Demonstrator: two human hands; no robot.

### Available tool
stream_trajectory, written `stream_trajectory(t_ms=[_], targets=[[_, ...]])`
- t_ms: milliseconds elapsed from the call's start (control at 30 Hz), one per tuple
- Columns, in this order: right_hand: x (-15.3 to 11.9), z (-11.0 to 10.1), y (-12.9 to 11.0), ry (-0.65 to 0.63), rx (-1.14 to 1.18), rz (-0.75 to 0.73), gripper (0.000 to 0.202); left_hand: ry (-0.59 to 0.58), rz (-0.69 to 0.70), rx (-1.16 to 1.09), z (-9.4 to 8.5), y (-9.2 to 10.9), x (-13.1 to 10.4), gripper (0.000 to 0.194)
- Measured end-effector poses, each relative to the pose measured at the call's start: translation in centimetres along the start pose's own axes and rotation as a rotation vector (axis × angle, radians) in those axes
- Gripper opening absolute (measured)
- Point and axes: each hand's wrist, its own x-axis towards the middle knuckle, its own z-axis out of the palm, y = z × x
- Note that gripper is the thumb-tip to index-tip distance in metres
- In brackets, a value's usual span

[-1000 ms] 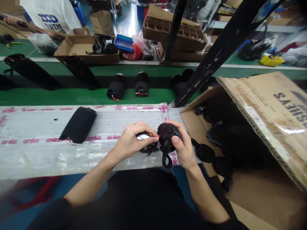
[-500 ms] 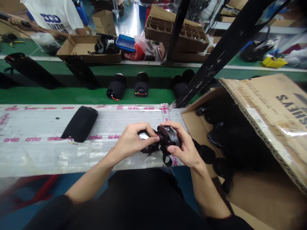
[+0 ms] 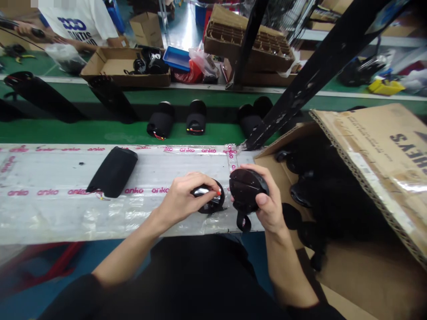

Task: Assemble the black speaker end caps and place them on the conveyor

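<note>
Two parts that were being pressed together half a second ago are now being held apart near the desk's front edge: the round black cap point(image 3: 247, 190) is being gripped in the right hand point(image 3: 270, 209), lifted rightward. The small shiny component point(image 3: 205, 192) is being pinched by the left hand point(image 3: 183, 200), so separation is judged done.

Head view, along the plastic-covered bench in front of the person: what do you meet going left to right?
Black fabric sleeve lying flat → left hand → small black part with a shiny piece that it grips → round black cap → right hand holding that cap → open cardboard box of black parts.
</note>
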Motion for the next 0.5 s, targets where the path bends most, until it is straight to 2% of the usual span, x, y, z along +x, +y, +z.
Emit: stream_trajectory(t_ms=[67,200,367,500], targets=[[-0.4,0.1,-0.4,0.034,-0.095,-0.028,0.061,0.018,0.017,0.026,0.1,0.3,0.1,0.007],[-1.4,1.0,-1.3,-0.031,-0.217,-0.091,0.067,0.07,0.031,0.102,1.0,0.8,0.4,0.015],[-2.2,2.2,-1.7,0.012,-0.288,-0.039,0.069,0.116,0.046,0.217,2.0,1.2,0.4,0.018],[-2.2,2.9,-1.9,0.085,-0.331,0.003,0.069,0.108,0.084,0.24,2.0,1.5,-0.1,0.014]])
